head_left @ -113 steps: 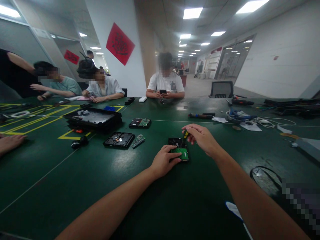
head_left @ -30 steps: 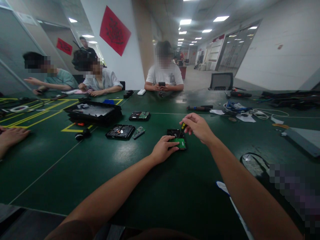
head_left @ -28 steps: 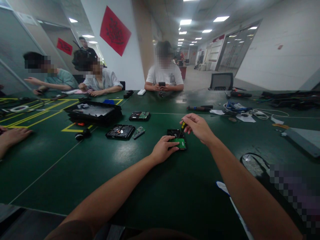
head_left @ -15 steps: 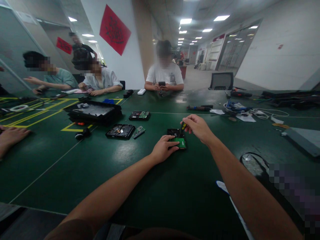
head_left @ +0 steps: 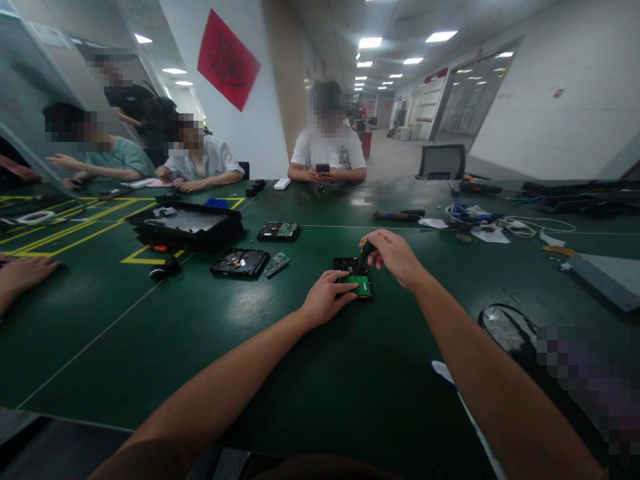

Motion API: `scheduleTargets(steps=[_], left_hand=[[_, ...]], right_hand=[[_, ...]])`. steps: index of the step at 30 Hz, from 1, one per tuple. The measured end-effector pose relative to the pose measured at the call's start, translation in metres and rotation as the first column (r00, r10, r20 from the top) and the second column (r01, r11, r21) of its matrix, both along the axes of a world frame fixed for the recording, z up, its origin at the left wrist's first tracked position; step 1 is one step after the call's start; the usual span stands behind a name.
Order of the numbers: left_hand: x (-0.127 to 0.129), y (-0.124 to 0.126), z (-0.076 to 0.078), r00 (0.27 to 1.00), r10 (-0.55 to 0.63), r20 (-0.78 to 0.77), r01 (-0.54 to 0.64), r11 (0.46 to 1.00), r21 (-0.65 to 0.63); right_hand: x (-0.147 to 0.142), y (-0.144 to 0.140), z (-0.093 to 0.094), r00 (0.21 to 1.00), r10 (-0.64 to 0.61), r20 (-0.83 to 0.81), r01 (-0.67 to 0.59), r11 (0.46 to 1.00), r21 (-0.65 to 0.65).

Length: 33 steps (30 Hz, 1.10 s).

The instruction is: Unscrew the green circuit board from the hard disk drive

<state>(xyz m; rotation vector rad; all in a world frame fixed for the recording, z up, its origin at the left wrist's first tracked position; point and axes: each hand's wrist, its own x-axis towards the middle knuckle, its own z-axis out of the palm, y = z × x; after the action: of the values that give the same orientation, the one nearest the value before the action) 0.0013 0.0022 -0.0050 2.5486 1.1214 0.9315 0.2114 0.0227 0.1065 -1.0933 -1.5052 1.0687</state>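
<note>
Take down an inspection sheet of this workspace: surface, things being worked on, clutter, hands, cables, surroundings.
Surface: dark-green flat tabletop, yellow tape lines at left.
Things being worked on: flat black rectangular drive with green circuit board; slim black-and-yellow screwdriver pointing down at it, tip contact too small to tell.
Clutter: black rectangular tray, flat black open casing, loose grey-green circuit board, all left of the drive.
Hands: left hand resting fingers on the drive; right hand gripping the screwdriver.
Cables: looped white cable at right.
Surroundings: seated person in white T-shirt opposite; black mesh-backed chair.
</note>
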Motion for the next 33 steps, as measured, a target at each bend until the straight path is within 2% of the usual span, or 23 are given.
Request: scheduleTargets(steps=[3, 6, 11, 18, 25, 33], left_hand=[[-0.0001, -0.0008, 0.0012, 1.0, 0.001, -0.003, -0.001, 1.0, 0.0], [-0.0003, -0.0008, 0.0012, 1.0, -0.001, -0.006, 0.001, 1.0, 0.001], [-0.0005, 0.0, -0.0006, 1.0, -0.005, 0.001, 0.005, 1.0, 0.01], [-0.0005, -0.0005, 0.0003, 1.0, -0.007, 0.001, 0.007, 1.0, 0.018], [-0.0005, -0.0008, 0.0009, 1.0, 0.002, -0.011, -0.002, 1.0, 0.014], [-0.0012, 0.0002, -0.0008, 1.0, -0.004, -0.002, 0.004, 1.0, 0.01]], right_hand=[[0.0015, 0.0017, -0.002, 0.998, -0.047, 0.046, 0.044, 0.996, 0.072], [0.0031, 0.0025, -0.0023, 0.996, -0.043, 0.079, 0.033, 0.991, 0.127], [0.0026, 0.0008, 0.0004, 0.995, -0.019, 0.094, 0.011, 0.996, 0.09], [-0.0001, 0.0011, 0.0004, 0.997, 0.038, -0.066, -0.037, 0.999, 0.015], [0.0034, 0.0012, 0.0003, 0.995, -0.027, 0.097, 0.016, 0.994, 0.112], [0.0014, 0.0002, 0.0015, 0.999, 0.041, 0.017, -0.041, 0.999, 0.032]])
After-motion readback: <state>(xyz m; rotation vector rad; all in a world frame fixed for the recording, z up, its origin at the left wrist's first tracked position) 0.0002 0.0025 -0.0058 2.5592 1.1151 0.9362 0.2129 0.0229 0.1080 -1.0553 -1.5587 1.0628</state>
